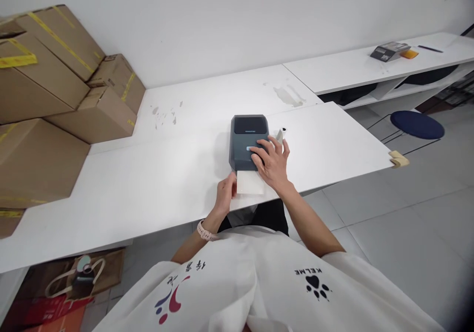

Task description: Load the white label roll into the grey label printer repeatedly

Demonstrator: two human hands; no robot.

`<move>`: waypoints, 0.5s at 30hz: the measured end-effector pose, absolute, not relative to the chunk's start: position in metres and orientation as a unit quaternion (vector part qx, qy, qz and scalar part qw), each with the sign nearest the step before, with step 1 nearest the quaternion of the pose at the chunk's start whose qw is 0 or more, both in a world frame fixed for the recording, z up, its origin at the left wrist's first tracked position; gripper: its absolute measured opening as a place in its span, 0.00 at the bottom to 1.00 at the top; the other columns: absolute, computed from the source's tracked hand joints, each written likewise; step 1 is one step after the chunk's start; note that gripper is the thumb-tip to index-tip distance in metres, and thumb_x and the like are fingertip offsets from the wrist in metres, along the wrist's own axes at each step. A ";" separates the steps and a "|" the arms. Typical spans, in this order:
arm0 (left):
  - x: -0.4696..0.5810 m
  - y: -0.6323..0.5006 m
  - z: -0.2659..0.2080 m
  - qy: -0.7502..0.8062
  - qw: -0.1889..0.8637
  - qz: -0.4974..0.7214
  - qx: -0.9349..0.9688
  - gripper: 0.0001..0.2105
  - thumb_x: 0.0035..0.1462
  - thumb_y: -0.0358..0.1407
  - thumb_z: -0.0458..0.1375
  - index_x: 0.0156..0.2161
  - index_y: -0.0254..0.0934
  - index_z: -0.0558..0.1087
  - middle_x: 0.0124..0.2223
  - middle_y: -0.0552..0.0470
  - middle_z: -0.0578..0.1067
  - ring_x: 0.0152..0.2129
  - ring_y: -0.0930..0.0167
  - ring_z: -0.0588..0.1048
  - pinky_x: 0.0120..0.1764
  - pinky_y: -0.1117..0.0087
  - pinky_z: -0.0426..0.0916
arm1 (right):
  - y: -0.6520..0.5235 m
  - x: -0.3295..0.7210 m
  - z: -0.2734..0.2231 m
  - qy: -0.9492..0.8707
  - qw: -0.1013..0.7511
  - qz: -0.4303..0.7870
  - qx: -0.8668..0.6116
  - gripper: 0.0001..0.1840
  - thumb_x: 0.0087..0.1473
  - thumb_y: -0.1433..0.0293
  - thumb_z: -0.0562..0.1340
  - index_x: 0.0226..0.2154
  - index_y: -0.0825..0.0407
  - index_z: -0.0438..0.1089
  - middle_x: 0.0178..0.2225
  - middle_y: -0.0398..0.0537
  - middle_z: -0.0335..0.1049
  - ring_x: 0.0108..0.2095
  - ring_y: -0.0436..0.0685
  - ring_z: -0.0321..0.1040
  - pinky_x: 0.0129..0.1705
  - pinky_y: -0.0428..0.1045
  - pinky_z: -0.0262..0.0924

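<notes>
A dark blue-grey label printer [250, 146] stands on the white table, with a white label sheet [250, 183] sticking out of its near side. My right hand [273, 163] lies over the printer's right part, fingers spread, one fingertip at the light button [249, 148]. At the sheet's left edge, by the printer's near left corner, is my left hand [225, 192] with its fingers curled closed. Whether they grip the sheet or the printer's corner is hidden. A small white roll [281, 133] stands just right of the printer, partly behind my right fingers.
Cardboard boxes [33, 159] with yellow tape are stacked on the left of the table [166, 184]. A beige guard [399, 159] covers the table's right corner. Farther right are a blue stool [417, 124] and a small dark box [388, 52]. Bags [74, 282] sit below left.
</notes>
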State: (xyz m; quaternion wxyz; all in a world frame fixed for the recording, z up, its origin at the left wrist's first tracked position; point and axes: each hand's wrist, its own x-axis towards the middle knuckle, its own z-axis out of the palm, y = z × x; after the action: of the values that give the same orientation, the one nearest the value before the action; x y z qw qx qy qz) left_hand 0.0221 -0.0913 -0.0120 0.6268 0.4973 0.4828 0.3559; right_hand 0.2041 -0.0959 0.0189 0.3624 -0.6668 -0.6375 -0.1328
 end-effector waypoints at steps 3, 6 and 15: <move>0.019 -0.078 -0.004 0.509 0.522 0.460 0.507 0.20 0.61 0.52 0.53 0.30 0.38 0.73 0.30 0.51 0.75 0.27 0.72 0.73 0.29 0.71 0.66 | -0.099 0.205 0.019 -0.651 0.340 -0.102 -0.671 0.16 0.66 0.57 0.54 0.46 0.41 0.74 0.57 0.43 0.71 0.68 0.64 0.51 0.69 0.67 0.31; 0.022 -0.065 0.007 0.495 0.488 0.464 0.550 0.21 0.64 0.52 0.50 0.54 0.43 0.72 0.61 0.49 0.72 0.57 0.65 0.71 0.53 0.66 0.69 | -0.110 0.207 0.010 -0.627 0.374 -0.024 -0.683 0.23 0.66 0.53 0.51 0.57 0.42 0.67 0.68 0.48 0.54 0.71 0.65 0.43 0.68 0.67 0.39; 0.039 -0.056 0.002 0.463 0.526 0.396 0.593 0.33 0.64 0.58 0.42 0.69 0.46 0.55 0.74 0.58 0.47 0.71 0.67 0.43 0.71 0.61 0.43 | -0.124 0.206 -0.004 -0.471 0.539 0.200 -0.669 0.33 0.64 0.46 0.46 0.66 0.39 0.54 0.70 0.47 0.51 0.71 0.63 0.43 0.70 0.68 0.40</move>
State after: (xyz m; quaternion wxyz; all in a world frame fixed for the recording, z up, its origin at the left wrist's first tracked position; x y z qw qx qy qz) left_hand 0.0389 -0.0560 0.0021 0.5262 0.5929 0.4631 0.3963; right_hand 0.2060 -0.1241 -0.0038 0.5387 -0.6695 -0.4707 0.2002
